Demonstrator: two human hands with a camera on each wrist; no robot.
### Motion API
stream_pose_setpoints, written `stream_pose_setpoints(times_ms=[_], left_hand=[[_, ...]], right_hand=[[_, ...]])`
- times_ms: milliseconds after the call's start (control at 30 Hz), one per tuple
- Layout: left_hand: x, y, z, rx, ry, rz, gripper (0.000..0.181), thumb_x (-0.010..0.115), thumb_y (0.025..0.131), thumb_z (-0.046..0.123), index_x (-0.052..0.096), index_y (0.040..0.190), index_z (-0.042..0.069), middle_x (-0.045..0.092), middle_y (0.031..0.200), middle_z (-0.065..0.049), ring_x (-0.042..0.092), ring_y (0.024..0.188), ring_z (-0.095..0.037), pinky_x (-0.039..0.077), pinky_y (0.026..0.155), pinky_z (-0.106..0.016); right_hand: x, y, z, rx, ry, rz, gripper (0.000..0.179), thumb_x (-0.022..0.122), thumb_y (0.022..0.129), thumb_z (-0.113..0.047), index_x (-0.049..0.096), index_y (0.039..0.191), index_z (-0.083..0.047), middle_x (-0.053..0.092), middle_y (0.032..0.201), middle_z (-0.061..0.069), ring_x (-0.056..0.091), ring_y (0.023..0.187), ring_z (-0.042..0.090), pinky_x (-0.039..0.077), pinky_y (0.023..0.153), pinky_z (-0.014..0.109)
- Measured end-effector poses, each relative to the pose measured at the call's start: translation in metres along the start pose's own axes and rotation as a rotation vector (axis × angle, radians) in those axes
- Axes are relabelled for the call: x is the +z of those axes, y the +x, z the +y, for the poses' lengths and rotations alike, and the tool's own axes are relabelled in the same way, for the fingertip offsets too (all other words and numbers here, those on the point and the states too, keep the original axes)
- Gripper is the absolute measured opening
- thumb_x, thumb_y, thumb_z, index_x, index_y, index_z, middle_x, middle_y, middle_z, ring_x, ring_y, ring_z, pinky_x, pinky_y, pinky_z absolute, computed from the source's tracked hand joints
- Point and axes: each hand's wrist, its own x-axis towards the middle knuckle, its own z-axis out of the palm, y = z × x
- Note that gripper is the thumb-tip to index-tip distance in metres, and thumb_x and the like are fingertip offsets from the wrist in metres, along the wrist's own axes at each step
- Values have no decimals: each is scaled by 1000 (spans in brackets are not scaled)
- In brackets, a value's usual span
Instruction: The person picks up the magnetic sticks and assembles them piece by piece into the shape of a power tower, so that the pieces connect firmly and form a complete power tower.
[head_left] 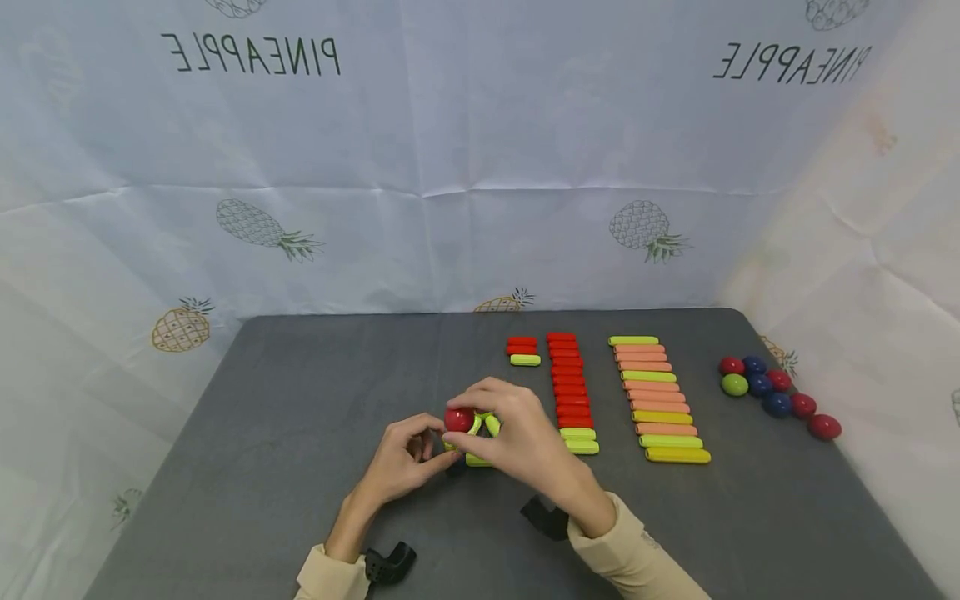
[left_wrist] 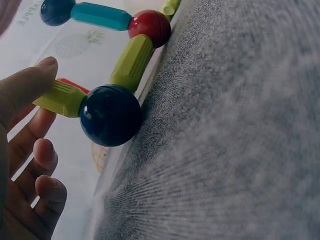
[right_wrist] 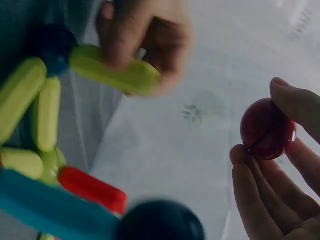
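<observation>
Between thumb and fingertips my right hand (head_left: pixel 525 429) holds a red ball (head_left: pixel 459 420), seen in the right wrist view with a thin seam across it. My left hand (head_left: pixel 405 458) pinches a yellow-green rod (left_wrist: pixel 62 98) whose other end meets a dark blue ball (left_wrist: pixel 111 115). From that ball another yellow-green rod (left_wrist: pixel 131 62) leads to a second red ball (left_wrist: pixel 150 28), joined to a teal rod (left_wrist: pixel 101 16). The right wrist view also shows a red rod (right_wrist: pixel 92 189) and a green ball (right_wrist: pixel 51 165) in this frame of rods. In the head view, both hands partly hide it.
Right of the hands lie a column of red rods (head_left: pixel 570 379) ending in yellow-green ones and a column of orange, green and yellow rods (head_left: pixel 658 396). A few short rods (head_left: pixel 522 350) lie behind. Several loose balls (head_left: pixel 777 405) sit near the right edge of the grey table (head_left: pixel 300 383).
</observation>
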Motion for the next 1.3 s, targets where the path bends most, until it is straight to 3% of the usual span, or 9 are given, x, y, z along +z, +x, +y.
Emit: stream_pose_setpoints(times_ms=[133, 300, 567, 833, 967, 1167, 1300], left_hand=[[-1, 0, -2, 33, -7, 6, 29, 82, 80, -3, 68, 95, 18, 54, 67, -4, 42, 53, -1, 38, 47, -14], [-2, -1, -6, 65, 1, 24, 30, 80, 77, -9, 66, 93, 12, 54, 67, -5, 43, 52, -4, 39, 46, -16], [-1, -1, -4, 65, -1, 15, 31, 81, 74, -12, 67, 92, 8, 53, 65, -8, 41, 52, -3, 37, 46, -15], [-2, 0, -3, 59, -15, 12, 30, 83, 77, -6, 69, 97, 11, 56, 67, -7, 46, 50, -13, 39, 46, -15], [-2, 0, -3, 29, -25, 1, 30, 85, 78, 0, 71, 98, 17, 57, 67, -4, 45, 51, -8, 38, 46, -14], [0, 0, -5, 6, -30, -26, 31, 88, 79, 9, 71, 102, 21, 60, 70, -2, 47, 54, -3, 41, 48, -16], [1, -2, -5, -96, 2, -90, 38, 91, 77, 20, 69, 108, 22, 61, 76, -2, 52, 58, -9, 45, 54, -21]], right_hand=[[21, 2, -2, 35, -54, -87, 27, 87, 81, -16, 78, 106, -9, 72, 100, 3, 67, 84, 12, 54, 70, 19], [33, 2, -2, 93, -69, -132, 26, 86, 83, -14, 77, 107, -9, 71, 99, 2, 66, 84, 14, 53, 69, 19], [36, 3, 0, 150, -134, -146, 26, 86, 82, -14, 76, 106, -10, 71, 99, 4, 67, 82, 15, 53, 67, 18], [32, 3, 0, 151, -121, -161, 29, 86, 83, -16, 76, 109, -9, 70, 102, 3, 67, 84, 17, 53, 69, 19], [20, 2, 1, 134, -112, -104, 32, 87, 82, -18, 76, 111, -10, 71, 103, 3, 67, 86, 17, 53, 70, 20], [-18, -4, 18, 95, -195, 96, 33, 88, 80, -17, 77, 110, -11, 74, 102, 3, 68, 92, 16, 57, 76, 29], [-56, -15, 43, 160, -254, 222, 34, 88, 80, -13, 77, 112, -7, 75, 106, 8, 69, 97, 23, 58, 80, 41]])
